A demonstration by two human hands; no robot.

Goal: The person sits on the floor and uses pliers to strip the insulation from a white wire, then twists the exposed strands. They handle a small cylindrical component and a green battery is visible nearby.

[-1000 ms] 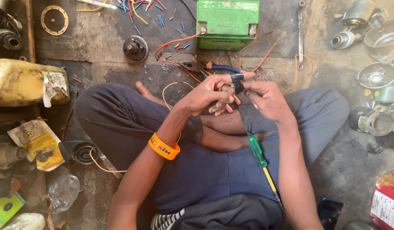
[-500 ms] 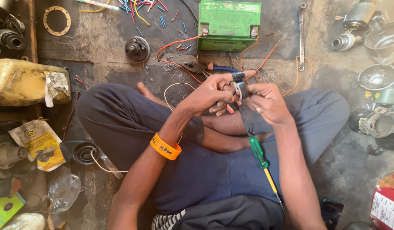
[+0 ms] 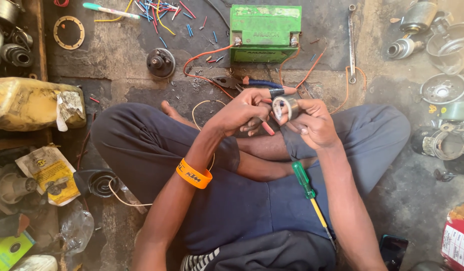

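The person sits cross-legged on a concrete floor [image 3: 407, 200], dark trousers filling the middle of the view. A green battery [image 3: 265, 32] stands ahead of the knees, orange wires [image 3: 207, 52] running from its terminals down toward the hands. A yellow jug [image 3: 31, 103] lies on its side at the left. A spanner [image 3: 351, 42] lies to the right of the battery, and pliers [image 3: 242, 82] with blue handles lie just ahead of the hands. A screwdriver [image 3: 308, 188] with a green handle rests on the lap.

The right hand [image 3: 315, 123] is closed around a small metal cylinder [image 3: 284, 108], fingers curled over its body, its round open end facing the camera. The cylinder is held above the crossed shins, just short of the pliers. The left hand [image 3: 244, 113] is partly closed, fingertips pinched at the cylinder's rim, with a red wire [image 3: 267, 128] passing under the fingers. An orange wristband [image 3: 193, 174] sits on the left forearm.

Compared with a second ago, the cylinder is now turned so its open face shows plainly. Both hands remain at the same spot. The screwdriver and pliers have not moved.
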